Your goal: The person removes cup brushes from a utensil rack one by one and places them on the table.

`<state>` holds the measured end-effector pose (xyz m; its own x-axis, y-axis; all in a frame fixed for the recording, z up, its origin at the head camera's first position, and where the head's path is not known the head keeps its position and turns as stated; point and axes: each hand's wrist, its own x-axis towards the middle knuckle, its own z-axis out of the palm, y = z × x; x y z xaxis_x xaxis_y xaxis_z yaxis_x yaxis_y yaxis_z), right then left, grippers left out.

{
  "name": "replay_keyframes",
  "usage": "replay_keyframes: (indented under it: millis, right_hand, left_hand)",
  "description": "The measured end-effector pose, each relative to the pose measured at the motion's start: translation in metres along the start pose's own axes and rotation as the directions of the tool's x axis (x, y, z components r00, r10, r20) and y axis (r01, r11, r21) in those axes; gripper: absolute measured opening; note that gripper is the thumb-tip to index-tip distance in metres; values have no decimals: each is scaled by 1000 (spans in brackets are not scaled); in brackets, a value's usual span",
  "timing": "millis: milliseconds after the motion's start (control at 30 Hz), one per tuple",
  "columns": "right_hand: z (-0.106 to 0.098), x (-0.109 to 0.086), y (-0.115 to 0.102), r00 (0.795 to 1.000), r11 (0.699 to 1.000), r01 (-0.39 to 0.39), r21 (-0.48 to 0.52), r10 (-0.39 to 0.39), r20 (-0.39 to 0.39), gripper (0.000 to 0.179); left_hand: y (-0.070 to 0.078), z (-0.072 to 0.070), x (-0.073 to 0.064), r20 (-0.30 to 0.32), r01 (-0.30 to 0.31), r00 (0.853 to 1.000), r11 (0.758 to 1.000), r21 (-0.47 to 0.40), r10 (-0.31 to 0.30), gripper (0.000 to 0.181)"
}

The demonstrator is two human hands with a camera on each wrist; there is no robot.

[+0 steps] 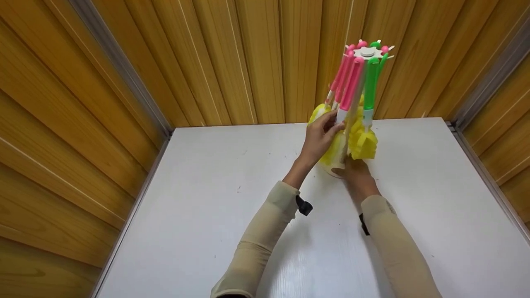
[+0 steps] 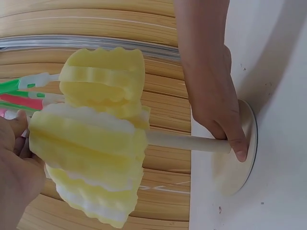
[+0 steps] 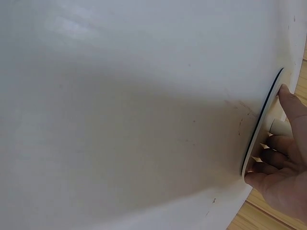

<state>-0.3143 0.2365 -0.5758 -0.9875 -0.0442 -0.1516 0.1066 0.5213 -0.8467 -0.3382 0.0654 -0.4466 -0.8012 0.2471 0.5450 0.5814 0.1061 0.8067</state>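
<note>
A white stand has sponge cup brushes with pink and green handles hanging round its notched top. Their yellow-and-white sponge heads surround the pole. My left hand pinches a pink-handled cup brush at its white neck, just above the sponge; part of the grip is hidden. Low down, my right hand holds the stand at its foot, with the pole between thumb and fingers. In the right wrist view, the fingertips press on the round base, which lies on the table.
The white table has small marks on its surface. Wood-patterned panels rise behind it and along both sides. Grey metal strips run along the corners. The stand is near the table's back edge, right of centre.
</note>
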Motion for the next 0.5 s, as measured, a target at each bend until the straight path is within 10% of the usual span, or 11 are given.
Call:
replay_keyframes:
  millis: [500]
  right_hand:
    - [-1,9,3,999,994,33,-100,-31,20,91]
  left_hand:
    - [1,-5,-7,-27,71,997,996,-61,-73,41]
